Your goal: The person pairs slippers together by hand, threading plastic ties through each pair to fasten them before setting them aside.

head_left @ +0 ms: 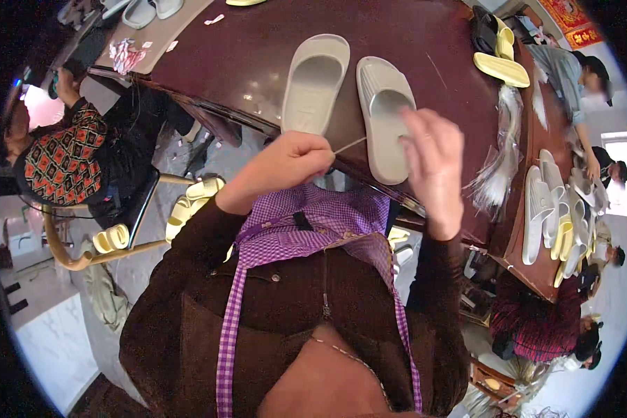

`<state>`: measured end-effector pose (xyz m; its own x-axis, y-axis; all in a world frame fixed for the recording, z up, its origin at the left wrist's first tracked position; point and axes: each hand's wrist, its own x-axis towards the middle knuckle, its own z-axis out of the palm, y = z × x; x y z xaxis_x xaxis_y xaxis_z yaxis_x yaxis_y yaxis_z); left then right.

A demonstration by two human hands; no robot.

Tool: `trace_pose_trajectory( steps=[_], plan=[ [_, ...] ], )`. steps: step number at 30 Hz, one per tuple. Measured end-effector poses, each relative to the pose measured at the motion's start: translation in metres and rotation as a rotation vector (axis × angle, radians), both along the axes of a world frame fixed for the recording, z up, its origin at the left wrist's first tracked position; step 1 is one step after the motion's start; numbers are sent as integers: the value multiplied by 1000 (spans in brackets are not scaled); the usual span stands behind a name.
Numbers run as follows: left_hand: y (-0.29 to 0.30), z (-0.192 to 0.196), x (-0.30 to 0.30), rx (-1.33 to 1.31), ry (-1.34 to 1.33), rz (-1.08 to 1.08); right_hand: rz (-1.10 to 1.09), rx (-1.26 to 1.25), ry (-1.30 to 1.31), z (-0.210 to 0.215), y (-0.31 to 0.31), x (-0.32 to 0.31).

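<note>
A pair of grey slide slippers lies on the dark red table: the left slipper and the right slipper, their toes pointing away from me. My left hand is closed in a pinch at the table's near edge, by the left slipper's heel. From its fingertips a thin pale strand runs toward the right slipper's side. My right hand is raised beside the right slipper, partly covering its edge. Its fingers are curved and smeared by motion, so whether they grip anything is unclear.
On the table's right lies a bundle of thin white strands in clear plastic, below a yellow slipper. Several grey and yellow slippers line the far right. A person sits at left near yellow slippers. Other people work at right.
</note>
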<state>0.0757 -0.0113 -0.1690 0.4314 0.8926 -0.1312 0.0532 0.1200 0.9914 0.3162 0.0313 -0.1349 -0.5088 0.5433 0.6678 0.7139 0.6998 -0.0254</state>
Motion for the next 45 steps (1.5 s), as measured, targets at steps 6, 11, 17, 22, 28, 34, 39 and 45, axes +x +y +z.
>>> trace_pose_trajectory(
  steps=[6,11,17,22,28,34,39,45],
  plan=[
    [4,-11,24,-16,-98,-88,170,-214,82,-35,-9,-9],
    [13,-15,32,-215,-222,-102,147,-217,259,-45,-13,-1],
    [43,-27,59,-359,-449,49,261,-333,697,-39,-33,0],
    [69,-38,85,-474,-768,-129,318,-376,711,-39,-48,6],
    [77,-50,77,-473,-891,-88,185,-483,926,-45,-60,27],
    [25,-42,52,-352,-620,143,-219,-916,1139,-41,-51,47],
    [3,-72,31,-544,-639,40,-362,-1064,670,-62,-17,40],
    [16,-69,30,-557,-899,112,-408,-583,-122,-71,53,14]
  ],
)
